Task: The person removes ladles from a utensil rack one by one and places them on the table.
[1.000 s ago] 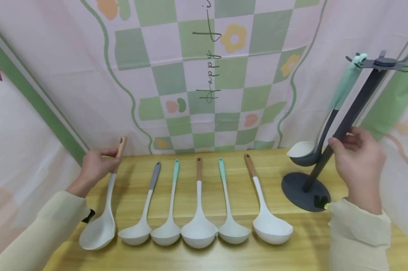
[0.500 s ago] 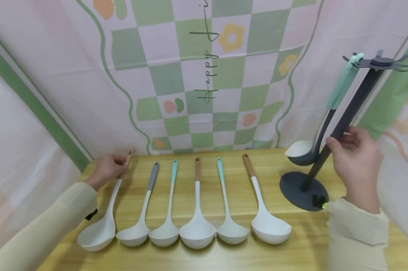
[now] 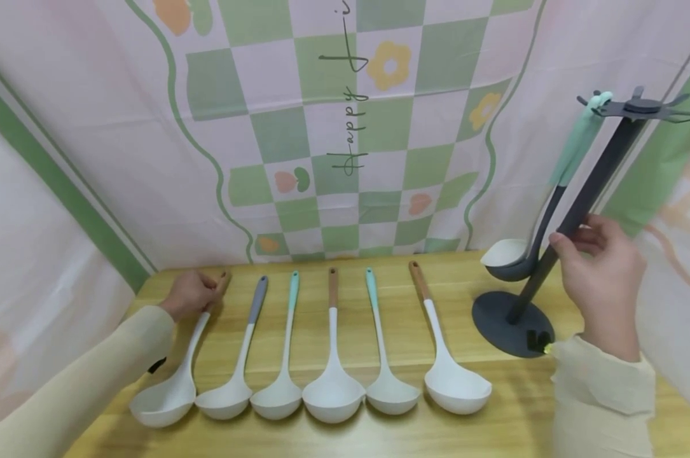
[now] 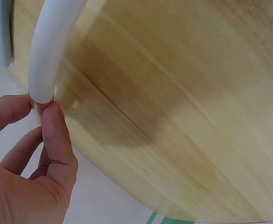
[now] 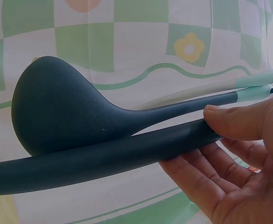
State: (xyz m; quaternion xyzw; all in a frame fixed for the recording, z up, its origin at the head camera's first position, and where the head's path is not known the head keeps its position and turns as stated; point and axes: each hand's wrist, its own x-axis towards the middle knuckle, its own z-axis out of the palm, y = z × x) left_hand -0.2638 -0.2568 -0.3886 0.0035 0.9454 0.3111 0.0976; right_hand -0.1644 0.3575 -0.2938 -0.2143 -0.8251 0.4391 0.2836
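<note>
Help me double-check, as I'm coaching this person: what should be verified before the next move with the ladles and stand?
1. Left hand pinching the leftmost ladle: ok.
2. That ladle's bowl resting on the table: cannot tell; its underside is hidden.
3. Right hand gripping the stand: ok.
4. Two ladles hung on it: ok.
5. Bare hook available: ok.
6. Low route to the stand: not ok; five ladles lie between.
</note>
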